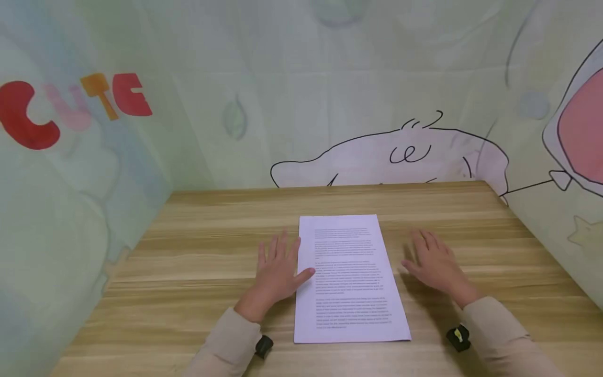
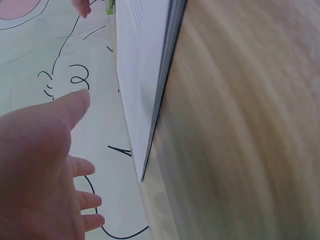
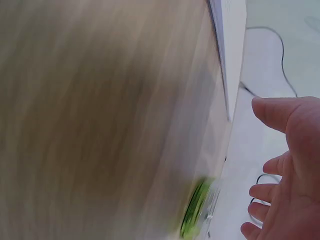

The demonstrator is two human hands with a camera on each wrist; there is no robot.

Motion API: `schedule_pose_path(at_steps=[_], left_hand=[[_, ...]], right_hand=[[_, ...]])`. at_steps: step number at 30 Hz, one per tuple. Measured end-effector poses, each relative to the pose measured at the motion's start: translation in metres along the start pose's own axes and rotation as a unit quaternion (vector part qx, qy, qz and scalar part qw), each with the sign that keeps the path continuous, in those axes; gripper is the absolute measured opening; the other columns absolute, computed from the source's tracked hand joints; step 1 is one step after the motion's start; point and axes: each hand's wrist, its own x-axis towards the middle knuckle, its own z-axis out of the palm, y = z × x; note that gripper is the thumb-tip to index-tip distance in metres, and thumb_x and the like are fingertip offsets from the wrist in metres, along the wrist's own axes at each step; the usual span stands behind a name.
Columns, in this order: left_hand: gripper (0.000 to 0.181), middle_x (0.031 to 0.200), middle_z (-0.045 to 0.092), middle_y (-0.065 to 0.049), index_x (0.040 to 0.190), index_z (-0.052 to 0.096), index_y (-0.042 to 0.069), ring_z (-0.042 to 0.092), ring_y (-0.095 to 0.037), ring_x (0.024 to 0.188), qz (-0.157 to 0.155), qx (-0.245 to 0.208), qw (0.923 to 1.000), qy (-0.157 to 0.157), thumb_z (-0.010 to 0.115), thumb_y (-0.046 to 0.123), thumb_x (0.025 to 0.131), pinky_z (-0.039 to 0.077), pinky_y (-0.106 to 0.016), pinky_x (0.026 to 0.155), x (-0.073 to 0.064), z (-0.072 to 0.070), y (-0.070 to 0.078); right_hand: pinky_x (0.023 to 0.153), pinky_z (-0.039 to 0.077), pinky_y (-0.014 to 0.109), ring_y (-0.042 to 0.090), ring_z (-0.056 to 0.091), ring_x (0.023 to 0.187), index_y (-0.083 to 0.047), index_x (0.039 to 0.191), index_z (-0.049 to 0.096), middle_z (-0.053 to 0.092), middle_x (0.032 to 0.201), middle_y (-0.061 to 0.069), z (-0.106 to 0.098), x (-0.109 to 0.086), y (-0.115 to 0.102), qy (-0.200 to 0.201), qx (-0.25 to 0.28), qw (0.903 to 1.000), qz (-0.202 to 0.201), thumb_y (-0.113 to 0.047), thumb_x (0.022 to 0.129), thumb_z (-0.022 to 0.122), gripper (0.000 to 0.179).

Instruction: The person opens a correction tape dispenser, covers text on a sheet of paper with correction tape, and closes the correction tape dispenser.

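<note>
A stack of white printed paper [image 1: 350, 283] lies flat on the wooden table, its layered edge showing in the left wrist view. My left hand [image 1: 278, 272] hovers over the stack's left side, fingers spread and thumb over the margin, holding nothing. To the right of the paper is my right hand [image 1: 435, 262], apart from it, with fingers extended and nothing held. A blurred green and clear object [image 3: 200, 207] sits on the table near the right hand in the right wrist view. Its kind cannot be told, and the head view does not show it.
The wooden table [image 1: 202, 251] ends against a printed cloth backdrop [image 1: 202, 104] behind and at both sides. Black wrist devices [image 1: 458, 337] hang by both cuffs.
</note>
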Motion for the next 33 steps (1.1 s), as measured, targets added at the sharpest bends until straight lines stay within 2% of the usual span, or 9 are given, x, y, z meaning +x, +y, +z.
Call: schedule_pose_path(at_steps=[7,11,14,18,22,27,33], left_hand=[[0.074,0.152,0.018,-0.018,0.143,0.031,0.009,0.014,-0.037,0.140,0.013,0.001,0.9999,-0.007,0.052,0.052,0.087,0.009,-0.057,0.111,-0.001,-0.005,-0.003],[0.071,0.150,0.021,-0.019,0.141,0.034,0.007,0.017,-0.038,0.139,0.015,-0.008,0.9999,0.000,0.054,0.049,0.087,0.012,-0.058,0.110,-0.003,-0.007,-0.005],[0.069,0.150,0.023,-0.019,0.140,0.035,0.008,0.018,-0.038,0.138,0.016,-0.012,0.9998,-0.001,0.054,0.047,0.087,0.014,-0.058,0.110,-0.004,-0.008,-0.006],[0.067,0.148,0.026,-0.020,0.140,0.036,0.007,0.022,-0.038,0.137,0.027,-0.016,0.9995,0.000,0.054,0.046,0.088,0.018,-0.057,0.109,-0.004,-0.009,-0.007],[0.065,0.145,0.033,-0.019,0.138,0.039,0.005,0.029,-0.036,0.134,0.044,-0.025,0.9987,0.010,0.054,0.044,0.089,0.024,-0.055,0.108,-0.004,-0.010,-0.007],[0.059,0.139,0.043,-0.018,0.135,0.043,0.004,0.036,-0.034,0.130,0.055,-0.046,0.9971,0.025,0.054,0.040,0.090,0.029,-0.050,0.107,-0.003,-0.009,-0.007],[0.052,0.130,0.050,-0.016,0.131,0.048,0.004,0.043,-0.032,0.122,0.054,-0.108,0.9920,0.036,0.058,0.032,0.088,0.037,-0.045,0.102,-0.003,-0.007,-0.003]], right_hand=[[0.096,0.026,0.069,0.056,0.026,0.121,0.010,0.137,0.027,0.027,0.135,0.039,-0.002,0.002,0.018,-0.017,0.017,0.9985,0.049,-0.030,0.089,0.057,0.070],[0.088,0.035,0.064,0.053,0.035,0.112,0.012,0.134,0.031,0.034,0.128,0.039,-0.001,0.004,0.022,-0.022,0.033,0.9968,0.070,-0.028,0.087,0.058,0.067],[0.082,0.039,0.060,0.051,0.039,0.106,0.014,0.130,0.035,0.038,0.122,0.039,0.000,0.006,0.025,-0.020,0.023,0.9957,0.087,-0.028,0.085,0.059,0.066],[0.076,0.041,0.056,0.050,0.042,0.100,0.018,0.123,0.039,0.042,0.115,0.039,0.000,0.008,0.026,-0.025,0.019,0.9938,0.107,-0.027,0.085,0.060,0.063],[0.075,0.042,0.053,0.047,0.042,0.098,0.018,0.120,0.041,0.041,0.113,0.039,-0.001,0.008,0.025,-0.038,0.043,0.9914,0.118,-0.025,0.085,0.059,0.058],[0.077,0.042,0.053,0.045,0.046,0.097,0.016,0.120,0.045,0.046,0.112,0.038,-0.004,0.009,0.019,-0.015,0.060,0.9931,0.100,-0.022,0.084,0.058,0.054],[0.076,0.044,0.050,0.037,0.053,0.093,0.013,0.120,0.049,0.055,0.110,0.032,-0.011,0.012,0.003,0.005,0.077,0.9955,0.055,-0.020,0.084,0.061,0.050]])
